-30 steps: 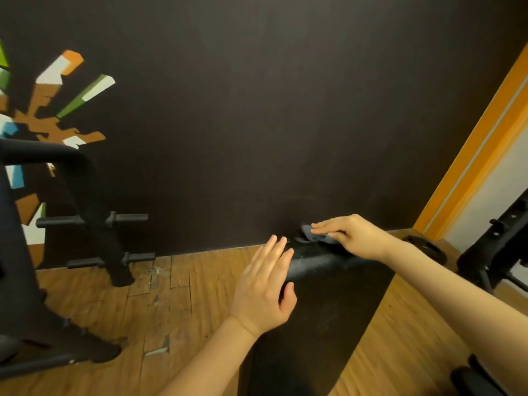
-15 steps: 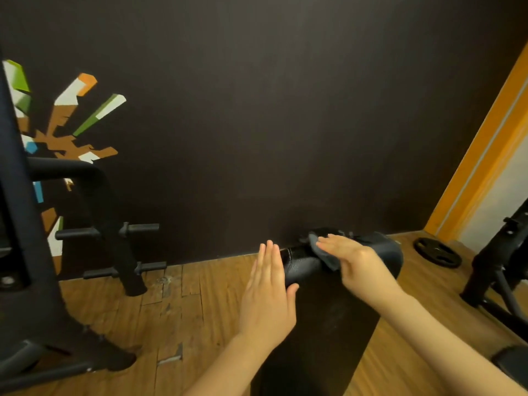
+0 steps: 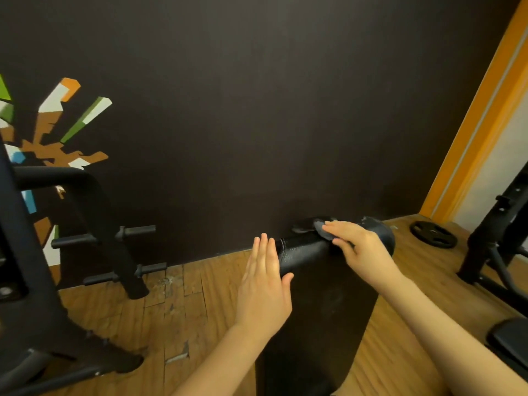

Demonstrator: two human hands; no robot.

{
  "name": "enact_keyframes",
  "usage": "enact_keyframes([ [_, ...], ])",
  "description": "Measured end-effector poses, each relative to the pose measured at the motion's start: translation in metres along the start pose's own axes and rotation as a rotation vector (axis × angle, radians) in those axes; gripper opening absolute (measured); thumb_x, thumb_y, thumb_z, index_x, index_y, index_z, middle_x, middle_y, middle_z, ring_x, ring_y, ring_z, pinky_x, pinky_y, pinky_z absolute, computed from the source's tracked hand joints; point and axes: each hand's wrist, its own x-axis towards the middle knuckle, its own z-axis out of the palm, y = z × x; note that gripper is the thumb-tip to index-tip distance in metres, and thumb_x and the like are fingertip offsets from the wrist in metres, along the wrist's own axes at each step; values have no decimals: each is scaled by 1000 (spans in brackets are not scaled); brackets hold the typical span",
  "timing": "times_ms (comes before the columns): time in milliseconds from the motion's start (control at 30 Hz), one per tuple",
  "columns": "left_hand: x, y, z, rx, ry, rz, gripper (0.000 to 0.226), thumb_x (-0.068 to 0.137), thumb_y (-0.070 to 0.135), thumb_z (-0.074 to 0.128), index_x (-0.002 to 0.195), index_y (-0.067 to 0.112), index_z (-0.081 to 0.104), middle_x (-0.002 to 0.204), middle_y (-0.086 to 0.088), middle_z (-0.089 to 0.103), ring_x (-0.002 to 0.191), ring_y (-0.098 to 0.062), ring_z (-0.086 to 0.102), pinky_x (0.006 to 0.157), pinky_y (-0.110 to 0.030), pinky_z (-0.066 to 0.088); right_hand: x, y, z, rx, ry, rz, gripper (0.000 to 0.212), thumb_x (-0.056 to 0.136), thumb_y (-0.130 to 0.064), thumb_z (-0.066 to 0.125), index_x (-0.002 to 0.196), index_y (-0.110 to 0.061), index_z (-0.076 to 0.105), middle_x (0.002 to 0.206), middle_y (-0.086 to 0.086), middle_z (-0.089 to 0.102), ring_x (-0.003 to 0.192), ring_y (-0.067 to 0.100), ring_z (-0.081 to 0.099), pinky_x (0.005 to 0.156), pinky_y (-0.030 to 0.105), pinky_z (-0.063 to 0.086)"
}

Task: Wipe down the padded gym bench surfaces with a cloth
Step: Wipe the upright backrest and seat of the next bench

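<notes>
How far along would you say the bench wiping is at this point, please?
Done: nothing shows for certain; the long pad carries faint streaks, possibly from wiping. In hand: the right hand presses the cloth on the pad's far end, while the left hand lies flat against its left side. Left: the neighbouring bench pad, at least.

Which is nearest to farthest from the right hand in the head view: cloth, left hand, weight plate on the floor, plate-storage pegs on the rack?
From the right hand:
1. Cloth: under its fingers, on the bench pad's far end.
2. Left hand: just left, flat against the bench pad edge.
3. Weight plate: on the floor, right, near the orange trim.
4. Storage pegs: far left, by the wall.
</notes>
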Motion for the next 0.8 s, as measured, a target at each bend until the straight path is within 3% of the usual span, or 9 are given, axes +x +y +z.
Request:
enact_keyframes([
  [133,1,-1,1,-9,4,-2,70,100,43,32,149,21,-12,144,12,-26,136,-5,-23,114,-21,-2,13,44,-27,-36,64,340,32,92,-2,51,120,-12,62,126,7,60,121,23,51,103,28,33],
  [200,1,-1,1,-8,-2,-4,70,100,43,32,150,21,-12,143,12,-27,137,-5,-23,116,-22,0,19,31,-24,8,82,400,29,93,-3,50,116,-14,65,123,7,61,118,24,53,101,31,37],
  [267,1,0,2,-10,-1,-12,71,101,42,32,149,20,-14,143,12,-28,137,-6,-23,117,-23,1,17,-7,-8,-5,73,286,29,90,-2,53,113,-14,67,118,7,65,114,23,57,99,25,37],
  [333,1,0,2,-20,13,-10,72,101,40,34,147,20,-17,143,11,-27,138,-5,-23,116,-22,0,5,-51,17,-33,39,50,34,84,6,57,114,-8,67,116,9,66,113,23,58,98,19,32],
  [433,0,-2,2,-19,22,18,69,101,39,35,140,23,-20,145,11,-25,138,-4,-21,115,-21,-2,-8,-68,30,-34,-9,-110,38,84,6,59,120,-7,61,124,9,61,121,21,53,106,28,30],
  [533,1,-6,0,22,11,41,69,100,43,32,145,22,-16,144,11,-24,137,-4,-21,114,-21,-3,1,-20,11,6,59,53,33,88,3,54,117,-9,64,122,7,62,118,20,54,104,23,32],
  [667,3,-4,0,35,-2,15,70,99,47,30,150,22,-11,143,12,-26,136,-4,-22,112,-21,-5,15,38,-18,53,206,433,30,92,0,48,116,-10,64,125,9,61,118,24,53,101,29,36],
  [800,4,-5,2,45,-2,21,70,100,46,31,151,21,-10,144,11,-27,135,-5,-23,112,-21,-5,12,24,-3,36,289,461,31,91,1,49,116,-8,64,124,10,61,119,24,53,102,30,36],
])
